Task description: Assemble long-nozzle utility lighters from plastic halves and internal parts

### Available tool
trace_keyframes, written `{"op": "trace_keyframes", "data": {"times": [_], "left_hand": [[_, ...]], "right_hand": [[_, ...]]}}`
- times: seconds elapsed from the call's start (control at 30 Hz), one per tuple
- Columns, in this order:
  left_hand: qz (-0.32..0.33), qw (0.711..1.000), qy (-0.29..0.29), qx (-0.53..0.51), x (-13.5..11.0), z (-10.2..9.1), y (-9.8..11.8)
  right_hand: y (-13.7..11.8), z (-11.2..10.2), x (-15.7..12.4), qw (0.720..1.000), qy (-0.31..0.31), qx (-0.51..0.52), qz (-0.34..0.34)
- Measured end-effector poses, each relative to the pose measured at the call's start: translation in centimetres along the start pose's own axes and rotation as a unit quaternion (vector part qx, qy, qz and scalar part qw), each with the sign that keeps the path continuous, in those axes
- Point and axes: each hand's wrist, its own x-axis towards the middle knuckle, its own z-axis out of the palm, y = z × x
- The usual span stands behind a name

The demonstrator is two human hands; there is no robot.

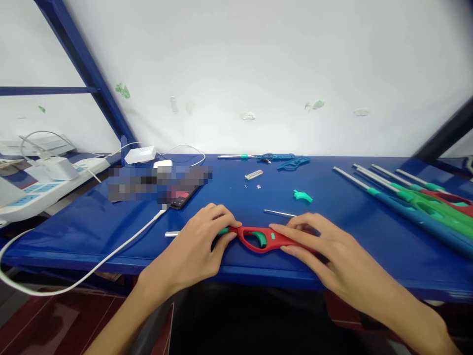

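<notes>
A red long-necked gas lighter (275, 237) with a green trigger lies crosswise near the front edge of the blue table. My left hand (201, 241) is closed on it where the neck meets the handle, thumb and fingers pinching; the silver tip sticks out to the left. Around the rear of the red handle, my right hand (325, 246) grips with thumb and index finger, covering its end. Just behind the right fingers lies a thin metal rod (280, 213), partly hidden by that hand. A loose green trigger piece (303, 196) rests farther back.
Several assembled lighters (414, 207) lie at the right. Opened blue lighter halves (293, 161) and a small pale part (253, 174) are at the back. On the left are a phone (188, 190), a white cable (121, 248) and a power strip (48, 190). A wall stands behind.
</notes>
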Motion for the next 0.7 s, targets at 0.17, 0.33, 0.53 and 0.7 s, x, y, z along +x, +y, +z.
{"op": "trace_keyframes", "data": {"times": [0.17,0.33,0.53,0.7], "left_hand": [[0.001,1.0,-0.003,0.002,-0.03,-0.04,0.03],[0.007,1.0,0.0,0.002,0.11,0.01,0.07],[0.01,1.0,-0.007,0.004,0.02,-0.11,0.01],[0.006,1.0,-0.004,0.005,-0.16,0.09,-0.11]], "right_hand": [[0.0,-0.01,0.08,1.0,0.003,0.0,-0.004],[-0.01,0.09,0.04,1.0,0.007,0.007,0.004],[-0.05,-0.02,0.17,1.0,0.018,0.005,0.009],[-0.07,0.1,0.14,0.999,0.033,-0.014,-0.009]]}}
